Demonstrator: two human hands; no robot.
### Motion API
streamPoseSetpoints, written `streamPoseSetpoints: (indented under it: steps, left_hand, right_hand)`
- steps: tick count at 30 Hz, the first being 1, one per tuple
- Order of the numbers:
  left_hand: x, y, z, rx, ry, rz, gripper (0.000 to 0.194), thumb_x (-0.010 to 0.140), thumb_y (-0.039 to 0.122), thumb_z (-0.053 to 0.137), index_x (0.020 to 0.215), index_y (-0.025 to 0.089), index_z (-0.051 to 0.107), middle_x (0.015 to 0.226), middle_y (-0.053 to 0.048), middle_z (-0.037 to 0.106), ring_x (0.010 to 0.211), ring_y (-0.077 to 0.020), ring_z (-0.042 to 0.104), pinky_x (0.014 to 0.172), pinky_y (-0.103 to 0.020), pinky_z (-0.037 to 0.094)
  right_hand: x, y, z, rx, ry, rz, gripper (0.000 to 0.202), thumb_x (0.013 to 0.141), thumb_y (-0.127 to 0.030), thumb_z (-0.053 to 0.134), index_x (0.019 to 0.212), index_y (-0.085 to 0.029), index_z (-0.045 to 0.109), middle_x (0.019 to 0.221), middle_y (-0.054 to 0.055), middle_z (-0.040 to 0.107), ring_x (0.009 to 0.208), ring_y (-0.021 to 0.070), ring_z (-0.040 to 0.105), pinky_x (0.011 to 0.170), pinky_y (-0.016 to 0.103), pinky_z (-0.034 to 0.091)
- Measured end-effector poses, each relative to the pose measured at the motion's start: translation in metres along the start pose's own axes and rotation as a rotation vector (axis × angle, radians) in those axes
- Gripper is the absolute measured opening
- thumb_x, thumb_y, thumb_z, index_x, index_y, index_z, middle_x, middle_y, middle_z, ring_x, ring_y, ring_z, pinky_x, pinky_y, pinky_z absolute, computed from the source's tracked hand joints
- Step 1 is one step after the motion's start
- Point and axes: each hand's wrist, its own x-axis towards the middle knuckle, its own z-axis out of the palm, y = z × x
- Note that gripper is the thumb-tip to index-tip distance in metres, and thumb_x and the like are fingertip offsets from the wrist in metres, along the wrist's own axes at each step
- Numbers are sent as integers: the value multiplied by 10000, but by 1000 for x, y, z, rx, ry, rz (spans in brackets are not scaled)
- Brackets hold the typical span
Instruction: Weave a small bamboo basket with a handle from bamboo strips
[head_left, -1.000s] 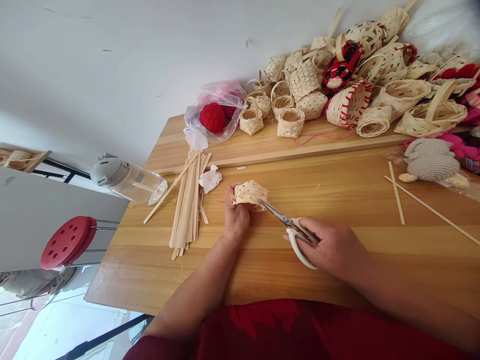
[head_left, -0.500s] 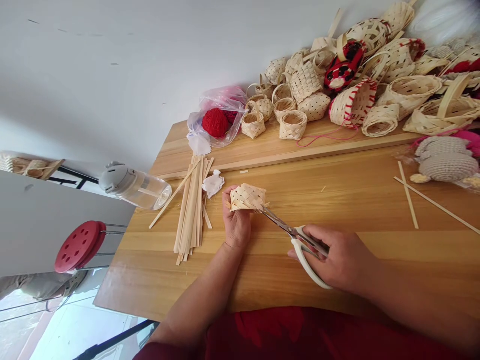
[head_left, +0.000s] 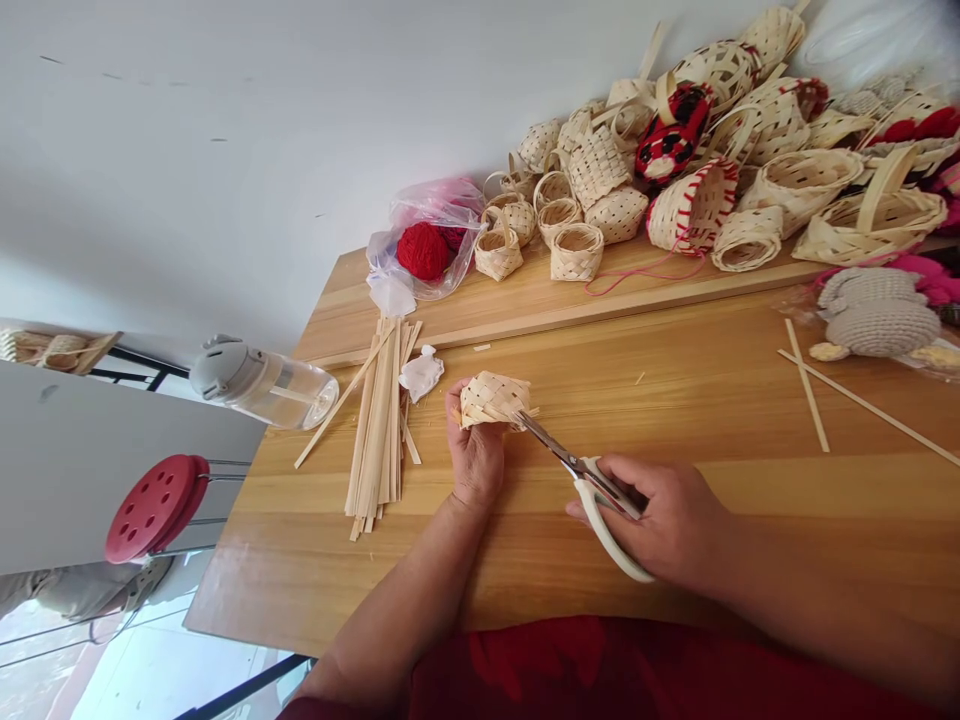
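Note:
In my left hand (head_left: 480,462) is a small woven basket (head_left: 495,397) of pale wood strips, held above the table with my fingers partly hidden behind it. My right hand (head_left: 679,520) grips white-handled scissors (head_left: 604,520). Their blades point left and the tips touch the basket's lower right edge, where short strip ends stick out. The blades look nearly closed. Left of my left hand lie a crumpled white wad (head_left: 421,374) and a bundle of flat wood strips (head_left: 379,430).
A clear water bottle (head_left: 281,385) lies at the table's left edge. Along the back shelf sit red yarn (head_left: 422,251) in a plastic bag and several woven baskets (head_left: 576,252). At right are a grey crocheted piece (head_left: 877,312) and two crossed strips (head_left: 808,385). Red stools (head_left: 150,508) stand left.
The scissor blades have closed somewhat, and their tips have shifted slightly left against the basket. My left hand still holds the basket. The whole view has shifted a little.

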Motion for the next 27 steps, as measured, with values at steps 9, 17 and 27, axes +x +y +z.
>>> streamPoseSetpoints:
  steps: [9, 17, 27]
  left_hand:
    - [0, -1, -1, -12, 55, 140, 467, 795, 517, 805, 1083, 256, 547, 1002, -24, 566, 780, -123, 574, 641, -210, 529]
    - [-2, -4, -1, 32, 10, 88, 393, 845, 497, 751, 1073, 244, 555, 936, -21, 575, 727, -122, 558, 597, -217, 505]
    - [-5, -1, 4, 152, 34, 32, 389, 879, 526, 661, 1083, 244, 489, 975, -51, 604, 765, -143, 589, 650, -244, 541]
  right_hand:
    - [-3, -4, 3, 125, -66, 33, 404, 864, -520, 698, 674, -207, 527, 576, -73, 427, 535, 85, 357, 506, 227, 313]
    - [-1, 14, 9, -249, 190, -208, 343, 905, -445, 667, 712, -224, 487, 606, -59, 527, 504, 89, 430, 539, 245, 337]
    - [0, 6, 8, -178, 148, -121, 343, 888, -475, 683, 715, -234, 511, 585, -58, 557, 494, 98, 466, 527, 243, 354]
